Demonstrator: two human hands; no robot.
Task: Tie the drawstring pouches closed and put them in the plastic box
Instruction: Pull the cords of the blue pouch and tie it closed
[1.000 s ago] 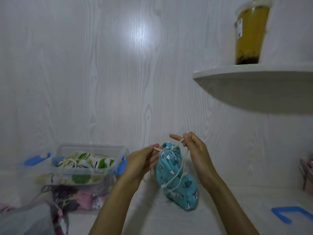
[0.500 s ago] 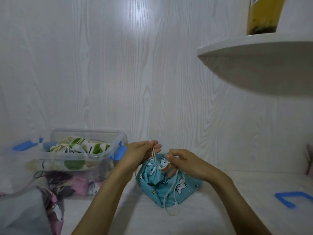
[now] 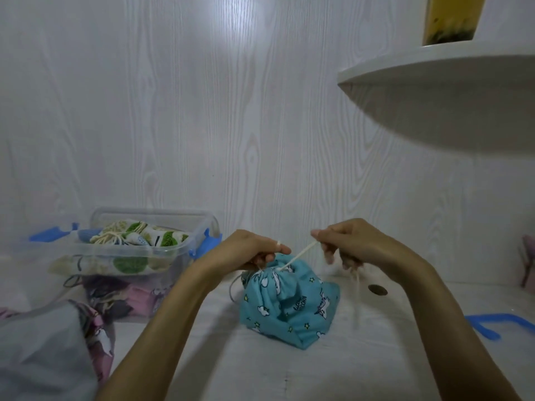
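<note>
My left hand (image 3: 250, 250) is closed on the cord at the pouch's gathered neck, a loop of it around one finger; my right hand (image 3: 351, 244) pinches the other end of the cord (image 3: 299, 253) and draws it up and to the right, taut. The teal pouch (image 3: 289, 308) sits on the table (image 3: 260, 371) between my wrists, its mouth bunched shut. The box (image 3: 150, 244) stands just left of it, lid off, with a green-print pouch (image 3: 139, 237) already on top inside.

I judge the step to be the knot — the mouth is drawn closed but the tie is not cinched. Next I need to pull both ends apart evenly until the knot seats against the neck, then lift the pouch left into the box.

Half a second ago my right hand was low on the pouch, fingers at the cord near the neck — now it has risen and moved right, stretching the cord out. The pouch has stayed on the table.
</note>
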